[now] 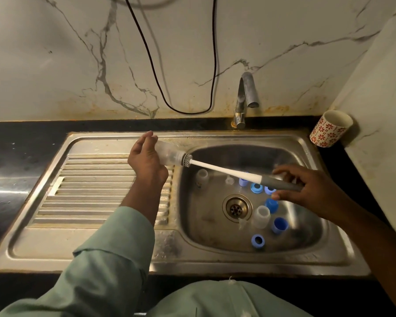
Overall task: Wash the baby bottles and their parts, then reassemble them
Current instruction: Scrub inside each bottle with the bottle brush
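My left hand (146,160) grips a clear baby bottle (169,153) lying sideways over the left rim of the sink basin, its mouth pointing right. My right hand (306,191) pinches the grey handle of a bottle brush (229,171) whose white shaft runs to the bottle's mouth, the bristle head (187,160) sitting just at the opening. In the basin (210,234) lie several blue rings and caps (257,240), a clear bottle (261,216) near the drain, another clear bottle (202,177) and a small clear part (229,180).
The tap (246,97) stands behind the basin with no water running. A ribbed draining board (89,191) lies left of the basin. A red-patterned white cup (330,129) sits at the back right corner. A black cable (188,110) hangs on the marble wall.
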Demonstrator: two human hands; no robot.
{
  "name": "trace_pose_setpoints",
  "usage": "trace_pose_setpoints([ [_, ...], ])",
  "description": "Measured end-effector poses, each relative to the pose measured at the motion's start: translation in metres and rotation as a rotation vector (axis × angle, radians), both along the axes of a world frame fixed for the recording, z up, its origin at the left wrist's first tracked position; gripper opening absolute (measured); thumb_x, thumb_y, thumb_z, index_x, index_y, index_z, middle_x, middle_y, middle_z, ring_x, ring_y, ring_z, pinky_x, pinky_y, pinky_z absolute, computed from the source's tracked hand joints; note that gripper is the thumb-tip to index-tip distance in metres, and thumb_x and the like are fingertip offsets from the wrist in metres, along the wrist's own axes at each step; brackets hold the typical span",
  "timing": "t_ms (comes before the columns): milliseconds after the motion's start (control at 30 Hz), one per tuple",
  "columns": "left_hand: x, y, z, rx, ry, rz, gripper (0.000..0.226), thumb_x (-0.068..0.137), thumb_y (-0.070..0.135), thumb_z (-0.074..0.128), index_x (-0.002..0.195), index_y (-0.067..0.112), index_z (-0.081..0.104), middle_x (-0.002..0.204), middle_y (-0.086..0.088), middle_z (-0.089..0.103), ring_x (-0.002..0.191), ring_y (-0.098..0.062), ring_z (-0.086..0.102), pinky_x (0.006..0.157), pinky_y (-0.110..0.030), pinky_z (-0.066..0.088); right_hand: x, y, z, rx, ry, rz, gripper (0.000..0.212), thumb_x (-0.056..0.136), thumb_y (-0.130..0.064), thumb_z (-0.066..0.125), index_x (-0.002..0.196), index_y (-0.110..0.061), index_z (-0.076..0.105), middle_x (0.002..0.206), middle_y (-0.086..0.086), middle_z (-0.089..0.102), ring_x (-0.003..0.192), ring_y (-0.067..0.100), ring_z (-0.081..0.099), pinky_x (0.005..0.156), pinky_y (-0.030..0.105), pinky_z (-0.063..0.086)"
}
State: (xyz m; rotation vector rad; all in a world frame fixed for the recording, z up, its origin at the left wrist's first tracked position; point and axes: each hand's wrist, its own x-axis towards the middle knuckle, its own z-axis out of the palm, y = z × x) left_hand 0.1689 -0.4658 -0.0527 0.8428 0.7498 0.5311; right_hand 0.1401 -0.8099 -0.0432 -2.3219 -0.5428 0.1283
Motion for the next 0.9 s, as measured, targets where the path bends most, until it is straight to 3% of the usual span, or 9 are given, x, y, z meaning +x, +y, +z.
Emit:
trace_pose_setpoints([
  [100,-0.002,-0.001,-0.002,0.015,0.001,0.009,0.015,0.086,0.003,0.075,0.087,0.018,0.075,0.098,0.001,0.070,0.095,-0.021,0.066,0.059,-0.024,0.058,0.004,-0.001,0.002,-0.067,-0.129,0.012,0.038,0.064,-0.048,0.079,0.090,-0.040,0.053,0.081,-0.018,0.057,0.072,0.003,0.057,0.058,0.024,0.051],
  [167,-0.001,0.000,-0.002,0.011,-0.008,0.021,0.016,0.086,0.002,0.074,0.086,0.018,0.075,0.092,0.002,0.070,0.091,-0.019,0.066,0.060,-0.024,0.057,0.006,0.000,0.004,-0.053,-0.080,-0.013,0.026,0.072,-0.057,0.063,0.080,-0.033,0.061,0.071,-0.012,0.063,0.067,0.005,0.060,0.059,0.033,0.053],
  [267,0.000,-0.001,-0.001,0.021,-0.005,0.030,0.016,0.086,0.002,0.074,0.085,0.018,0.074,0.090,0.003,0.069,0.088,-0.017,0.066,0.062,-0.025,0.058,0.007,0.001,-0.001,-0.091,-0.046,-0.030,0.039,0.079,-0.065,0.041,0.085,-0.036,0.066,0.069,-0.013,0.066,0.071,0.001,0.063,0.062,0.031,0.051],
  [367,0.000,-0.004,-0.004,0.036,0.004,0.036,0.015,0.086,0.002,0.074,0.087,0.017,0.074,0.092,0.002,0.069,0.089,-0.017,0.066,0.063,-0.025,0.058,0.004,0.007,-0.005,-0.168,-0.065,-0.036,0.042,0.079,-0.061,0.060,0.116,-0.046,0.048,0.092,-0.018,0.059,0.078,0.004,0.059,0.063,0.023,0.047],
  [467,0.000,-0.004,-0.005,0.032,-0.012,0.053,0.014,0.086,0.001,0.074,0.089,0.015,0.073,0.091,0.002,0.069,0.089,-0.018,0.066,0.063,-0.025,0.058,0.005,0.007,-0.005,-0.264,-0.157,-0.044,0.044,0.071,-0.051,0.076,0.101,-0.039,0.047,0.083,-0.017,0.052,0.070,0.001,0.054,0.055,0.017,0.038],
  [533,0.001,-0.006,-0.008,0.035,-0.013,0.049,0.014,0.086,0.002,0.074,0.093,0.015,0.073,0.093,0.001,0.069,0.091,-0.018,0.066,0.063,-0.025,0.058,0.007,0.009,-0.002,-0.267,-0.134,-0.047,0.023,0.083,-0.051,0.063,0.088,-0.029,0.057,0.071,-0.011,0.058,0.062,0.006,0.056,0.051,0.023,0.041],
  [667,-0.001,-0.015,-0.010,0.079,0.022,0.020,0.013,0.086,0.006,0.075,0.095,0.016,0.074,0.102,-0.002,0.069,0.100,-0.022,0.065,0.076,-0.032,0.061,0.003,0.029,-0.006,-0.257,-0.133,-0.009,0.048,0.089,-0.060,0.032,0.094,-0.025,0.065,0.068,-0.003,0.063,0.061,0.013,0.059,0.057,0.038,0.052],
  [767,0.000,-0.007,-0.006,0.065,-0.018,0.063,0.015,0.086,0.002,0.074,0.090,0.016,0.073,0.092,0.000,0.069,0.091,-0.020,0.066,0.067,-0.027,0.059,0.003,0.013,-0.003,-0.259,-0.216,-0.018,0.044,0.078,-0.069,0.045,0.098,-0.033,0.060,0.075,-0.009,0.065,0.062,0.006,0.060,0.052,0.022,0.048],
  [900,0.000,-0.006,-0.005,0.092,-0.019,0.073,0.015,0.085,0.002,0.075,0.090,0.016,0.072,0.093,0.000,0.068,0.089,-0.018,0.066,0.063,-0.022,0.057,0.004,0.011,0.005,-0.297,-0.307,0.037,0.044,0.075,-0.058,0.057,0.105,-0.025,0.061,0.089,-0.006,0.062,0.070,0.013,0.061,0.059,0.028,0.052],
])
